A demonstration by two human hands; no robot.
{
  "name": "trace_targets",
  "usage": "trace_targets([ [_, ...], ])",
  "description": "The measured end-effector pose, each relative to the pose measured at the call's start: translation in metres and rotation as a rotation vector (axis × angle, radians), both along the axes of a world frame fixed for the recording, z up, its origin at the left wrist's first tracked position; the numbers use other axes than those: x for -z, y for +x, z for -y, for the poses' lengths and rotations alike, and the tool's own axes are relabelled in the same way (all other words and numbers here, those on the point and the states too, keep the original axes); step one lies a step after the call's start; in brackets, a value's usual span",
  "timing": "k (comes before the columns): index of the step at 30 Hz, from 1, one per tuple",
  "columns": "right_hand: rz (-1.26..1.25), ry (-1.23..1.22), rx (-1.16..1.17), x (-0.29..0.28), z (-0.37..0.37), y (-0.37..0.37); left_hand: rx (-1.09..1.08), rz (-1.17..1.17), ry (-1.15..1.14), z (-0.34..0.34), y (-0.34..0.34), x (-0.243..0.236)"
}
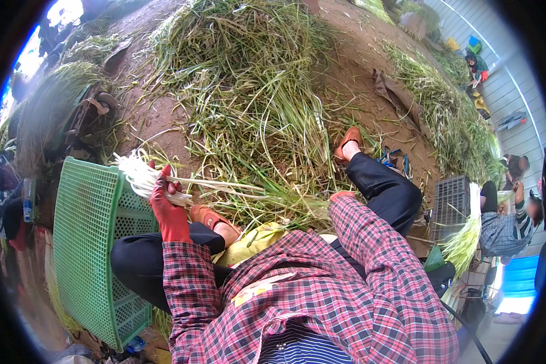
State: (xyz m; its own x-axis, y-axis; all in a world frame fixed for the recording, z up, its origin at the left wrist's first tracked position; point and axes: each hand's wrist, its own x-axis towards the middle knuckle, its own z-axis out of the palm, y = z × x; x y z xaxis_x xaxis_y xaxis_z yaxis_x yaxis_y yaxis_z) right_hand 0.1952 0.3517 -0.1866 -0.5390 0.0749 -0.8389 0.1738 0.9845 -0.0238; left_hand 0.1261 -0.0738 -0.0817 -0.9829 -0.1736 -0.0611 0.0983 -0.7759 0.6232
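My left hand [170, 205], in a red glove, is closed around a bunch of white-stemmed greens [141, 176], which look like garlic chives. Their white ends fan out to the left, above the green plastic crate. A few long pale stalks [224, 184] stretch from the bunch to the right, over the loose grass-like leaves. Of my right hand [343, 195], only a bit of orange-red shows past the plaid cuff, near the blurred green leaf tips [306, 203]. Its fingers are hidden or smeared, and I cannot tell whether it grips the leaves.
A large heap of green leaves [242, 60] lies ahead on the brown dirt floor. The green crate [82, 242] stands upright at my left knee. On the right are a grey crate [450, 203], another leaf pile [449, 115] and a seated person [506, 227] with pale-stemmed greens [465, 239].
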Motion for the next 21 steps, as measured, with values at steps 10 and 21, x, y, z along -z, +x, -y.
trace_targets([
  [10, -0.669, -1.037, 0.048, -0.065, 0.183, -0.030, 0.169, 0.106, 0.505, -0.027, 0.001, 0.007],
  [21, -0.046, -1.085, 0.390, 0.001, 0.094, -0.008, 0.008, 0.010, 0.186, -0.008, -0.007, 0.013],
])
